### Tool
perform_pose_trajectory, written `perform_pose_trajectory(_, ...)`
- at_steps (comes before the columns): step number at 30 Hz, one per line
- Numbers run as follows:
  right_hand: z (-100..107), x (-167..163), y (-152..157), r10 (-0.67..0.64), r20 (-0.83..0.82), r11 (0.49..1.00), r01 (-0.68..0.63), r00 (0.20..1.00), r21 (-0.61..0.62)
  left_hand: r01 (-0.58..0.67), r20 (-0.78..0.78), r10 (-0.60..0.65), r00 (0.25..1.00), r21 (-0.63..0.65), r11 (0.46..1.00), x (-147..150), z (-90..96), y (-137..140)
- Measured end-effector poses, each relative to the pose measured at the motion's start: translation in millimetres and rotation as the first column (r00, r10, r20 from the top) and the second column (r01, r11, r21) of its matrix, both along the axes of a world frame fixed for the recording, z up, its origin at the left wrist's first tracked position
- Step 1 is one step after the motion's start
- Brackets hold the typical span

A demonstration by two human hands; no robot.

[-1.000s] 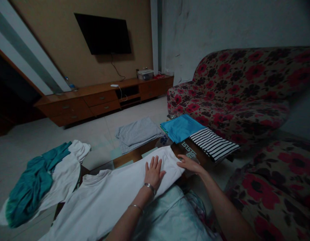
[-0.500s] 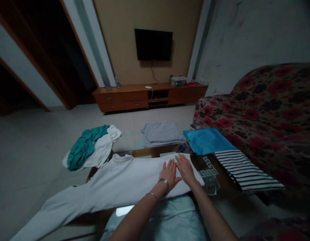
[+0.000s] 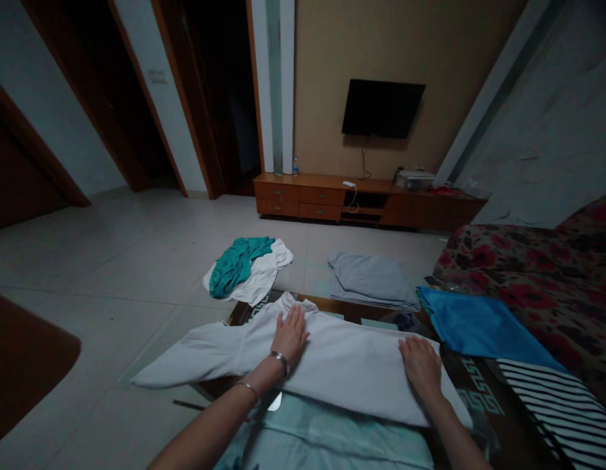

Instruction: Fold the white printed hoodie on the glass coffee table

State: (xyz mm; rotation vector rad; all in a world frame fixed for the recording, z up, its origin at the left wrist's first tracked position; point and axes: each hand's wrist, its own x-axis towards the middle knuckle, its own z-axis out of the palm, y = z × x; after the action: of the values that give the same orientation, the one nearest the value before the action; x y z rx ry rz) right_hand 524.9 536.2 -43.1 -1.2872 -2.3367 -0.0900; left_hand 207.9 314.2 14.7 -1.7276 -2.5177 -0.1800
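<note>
A white long-sleeved shirt (image 3: 352, 356) lies partly folded across the dark table (image 3: 484, 372), one sleeve stretching out to the left past the table's edge. My left hand (image 3: 289, 334), with bangles at the wrist, rests flat on it just below the collar. Near the shirt's right end, my right hand (image 3: 421, 367) presses down with its fingers spread. Both palms are on the cloth and neither hand grips anything. Under the shirt's near side is a pale green folded cloth (image 3: 342, 434).
Beyond the shirt are a teal and white clothes pile (image 3: 241, 267) and a folded grey garment (image 3: 374, 281). To the right lie a blue garment (image 3: 489, 323) and a black-striped one (image 3: 567, 405), beside a floral sofa (image 3: 499, 261). A television cabinet (image 3: 322, 199) stands by the wall.
My hands were close together at the shirt's right end; now they are apart, the left one near the collar. The sleeve has shifted, and the view has turned left.
</note>
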Motion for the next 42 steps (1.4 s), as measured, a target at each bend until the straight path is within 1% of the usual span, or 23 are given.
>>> perform_pose_trajectory(1,9.9,-21.1,-4.0,0.021,-0.026,1.0,-0.021,0.999,0.003,-0.069,-0.025,0.069,0.997,0.013,0.998,-16.1,0.3,-12.6)
perform_pose_trajectory(2,21.0,-46.8,-10.0,0.081,-0.05,0.997,-0.081,0.995,0.002,-0.123,-0.044,0.124,0.991,0.019,0.992,-30.0,-0.5,-24.2)
perform_pose_trajectory(3,32.6,-76.4,-17.9,0.187,-0.075,0.982,-0.188,0.98,-0.01,-0.165,-0.058,0.165,0.985,0.017,0.986,-41.4,-2.2,-34.6)
perform_pose_trajectory(5,54.7,-142.6,-38.7,0.412,-0.118,0.904,-0.421,0.904,-0.068,-0.225,-0.066,0.223,0.972,-0.01,0.974,-56.4,-7.2,-51.0)
perform_pose_trajectory(7,71.4,-210.0,-63.1,0.551,-0.119,0.814,-0.564,0.826,-0.143,-0.277,-0.057,0.274,0.96,-0.051,0.959,-62.3,-12.5,-61.6)
perform_pose_trajectory(9,80.1,-269.4,-86.1,0.594,-0.095,0.777,-0.6,0.799,-0.192,-0.31,-0.048,0.306,0.951,-0.081,0.947,-62.7,-16.4,-67.5)
perform_pose_trajectory(11,81.6,-314.7,-103.6,0.57,-0.049,0.795,-0.566,0.82,-0.217,-0.335,-0.046,0.332,0.942,-0.095,0.937,-61.3,-18.1,-70.6)
perform_pose_trajectory(13,78.9,-343.0,-113.2,0.537,0.003,0.822,-0.522,0.844,-0.23,-0.357,-0.042,0.355,0.934,-0.096,0.929,-60.6,-17.9,-72.3)
perform_pose_trajectory(16,74.5,-357.0,-112.8,0.516,0.039,0.834,-0.492,0.855,-0.251,-0.371,-0.029,0.37,0.929,-0.076,0.925,-61.9,-17.8,-74.1)
perform_pose_trajectory(18,73.5,-355.6,-106.2,0.521,-0.022,0.821,-0.508,0.853,-0.262,-0.376,-0.025,0.375,0.927,-0.064,0.924,-63.4,-19.2,-75.0)
perform_pose_trajectory(20,72.9,-353.9,-98.4,0.566,-0.149,0.766,-0.584,0.811,-0.268,-0.387,-0.021,0.386,0.922,-0.058,0.92,-64.6,-21.2,-75.7)
perform_pose_trajectory(22,70.4,-356.5,-92.3,0.616,-0.295,0.681,-0.682,0.73,-0.266,-0.391,-0.017,0.391,0.92,-0.048,0.919,-65.3,-22.7,-76.4)
perform_pose_trajectory(23,67.9,-359.9,-90.4,0.617,-0.357,0.651,-0.71,0.701,-0.268,-0.39,-0.014,0.39,0.921,-0.042,0.92,-65.5,-23.2,-76.7)
perform_pose_trajectory(24,64.4,-364.4,-89.3,0.602,-0.403,0.637,-0.719,0.69,-0.278,-0.389,-0.011,0.389,0.921,-0.039,0.92,-65.7,-23.5,-77.1)
perform_pose_trajectory(25,60.0,-369.6,-89.0,0.573,-0.425,0.64,-0.707,0.701,-0.302,-0.389,-0.009,0.388,0.921,-0.037,0.921,-65.8,-23.7,-77.5)
perform_pose_trajectory(26,55.0,-375.1,-89.4,0.536,-0.418,0.657,-0.673,0.733,-0.339,-0.391,-0.008,0.391,0.92,-0.037,0.92,-65.9,-24.0,-77.9)
perform_pose_trajectory(29,39.5,-388.7,-93.0,0.4,-0.272,0.754,-0.483,0.875,-0.446,-0.412,-0.01,0.412,0.911,-0.043,0.91,-66.2,-25.3,-78.5)
perform_pose_trajectory(30,35.3,-391.5,-94.3,0.356,-0.228,0.779,-0.422,0.906,-0.463,-0.418,-0.011,0.418,0.909,-0.047,0.907,-66.4,-25.8,-78.6)
perform_pose_trajectory(31,32.1,-393.3,-95.2,0.324,-0.199,0.792,-0.38,0.925,-0.478,-0.423,-0.012,0.423,0.906,-0.051,0.905,-66.6,-26.3,-78.5)
perform_pose_trajectory(33,28.6,-394.5,-95.1,0.323,-0.176,0.775,-0.367,0.93,-0.514,-0.426,-0.015,0.426,0.905,-0.061,0.903,-67.1,-26.7,-78.1)
perform_pose_trajectory(36,28.9,-393.3,-88.6,0.392,-0.145,0.732,-0.403,0.908,-0.549,-0.433,-0.024,0.433,0.901,-0.078,0.898,-67.4,-25.8,-77.2)
perform_pose_trajectory(38,29.8,-392.2,-82.0,0.392,-0.137,0.743,-0.401,0.91,-0.537,-0.45,-0.028,0.449,0.893,-0.086,0.889,-66.8,-25.1,-76.9)
perform_pose_trajectory(42,26.8,-389.4,-75.9,0.332,-0.154,0.785,-0.363,0.931,-0.503,-0.472,0.009,0.474,0.88,-0.066,0.879,-65.0,-24.8,-78.6)
